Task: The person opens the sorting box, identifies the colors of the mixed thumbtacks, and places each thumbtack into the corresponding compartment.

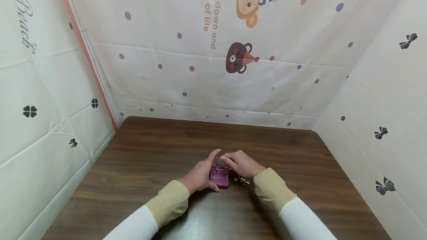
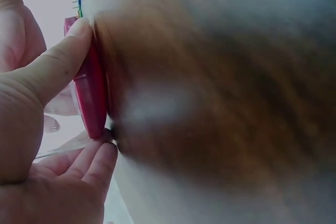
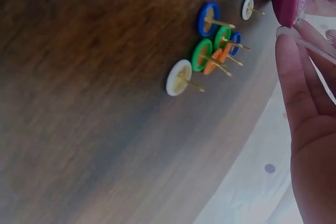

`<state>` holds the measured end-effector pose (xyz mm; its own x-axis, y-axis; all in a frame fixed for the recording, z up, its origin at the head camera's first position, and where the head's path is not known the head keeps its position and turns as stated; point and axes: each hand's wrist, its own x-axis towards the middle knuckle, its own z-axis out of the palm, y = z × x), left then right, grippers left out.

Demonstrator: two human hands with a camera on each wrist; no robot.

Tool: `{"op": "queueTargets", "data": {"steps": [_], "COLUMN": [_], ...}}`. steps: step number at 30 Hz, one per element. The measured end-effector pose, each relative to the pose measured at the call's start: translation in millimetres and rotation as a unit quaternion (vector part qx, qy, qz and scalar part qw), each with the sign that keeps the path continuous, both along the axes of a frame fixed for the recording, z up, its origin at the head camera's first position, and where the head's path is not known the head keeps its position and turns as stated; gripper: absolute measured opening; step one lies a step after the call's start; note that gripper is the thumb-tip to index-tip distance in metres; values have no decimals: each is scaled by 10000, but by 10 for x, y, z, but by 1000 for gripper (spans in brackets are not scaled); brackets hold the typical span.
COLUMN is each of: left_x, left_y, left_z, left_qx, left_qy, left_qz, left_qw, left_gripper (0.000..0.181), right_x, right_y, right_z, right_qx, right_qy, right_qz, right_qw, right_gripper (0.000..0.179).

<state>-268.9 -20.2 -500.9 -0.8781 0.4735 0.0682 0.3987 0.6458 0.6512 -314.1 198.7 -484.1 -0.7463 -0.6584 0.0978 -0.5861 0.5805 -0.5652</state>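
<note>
A small magenta compartment box (image 1: 219, 178) lies on the table with its clear lid (image 1: 217, 162) raised at the far side. My left hand (image 1: 199, 175) grips the box from the left, thumb at the near corner and fingers at the far end. Beyond the box, my right hand (image 1: 242, 163) has its fingers bent at the lid and pinches its edge. Right of the box lie several thumbtacks (image 1: 242, 180), points up. Close by in the right wrist view are a white thumbtack (image 3: 179, 78), a blue thumbtack (image 3: 202, 21) and a green thumbtack (image 3: 199, 54).
The dark wooden table (image 1: 150, 151) reaches back to a printed white sheet (image 1: 200, 80), with more sheeting on both sides. One white thumbtack (image 3: 245, 8) sits apart from the cluster, nearer the box.
</note>
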Motion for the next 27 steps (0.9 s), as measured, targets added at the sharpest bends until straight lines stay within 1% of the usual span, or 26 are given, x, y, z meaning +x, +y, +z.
{"op": "queueTargets", "data": {"steps": [5, 11, 17, 22, 27], "left_x": [-15, 14, -3, -10, 6], "left_y": [8, 24, 18, 12, -9], "left_z": [-3, 39, -1, -19, -13], "left_qx": [21, 61, 58, 55, 121], "left_qy": [13, 59, 163, 256, 396], "left_qz": [-25, -52, -22, -21, -167], "left_qw": [10000, 10000, 9998, 9997, 9990], "left_gripper": [137, 136, 133, 123, 117], "right_x": [-29, -49, -78, -93, -107], "right_y": [2, 7, -12, -24, -23], "right_z": [16, 33, 77, 104, 108], "right_qx": [-196, -411, -403, -417, -416], "right_qy": [-437, -1002, -1412, -1616, -1663], "right_qz": [-41, -146, -194, -193, -200], "right_qw": [9988, 9940, 9890, 9858, 9850], "right_gripper": [38, 36, 36, 36, 35]}}
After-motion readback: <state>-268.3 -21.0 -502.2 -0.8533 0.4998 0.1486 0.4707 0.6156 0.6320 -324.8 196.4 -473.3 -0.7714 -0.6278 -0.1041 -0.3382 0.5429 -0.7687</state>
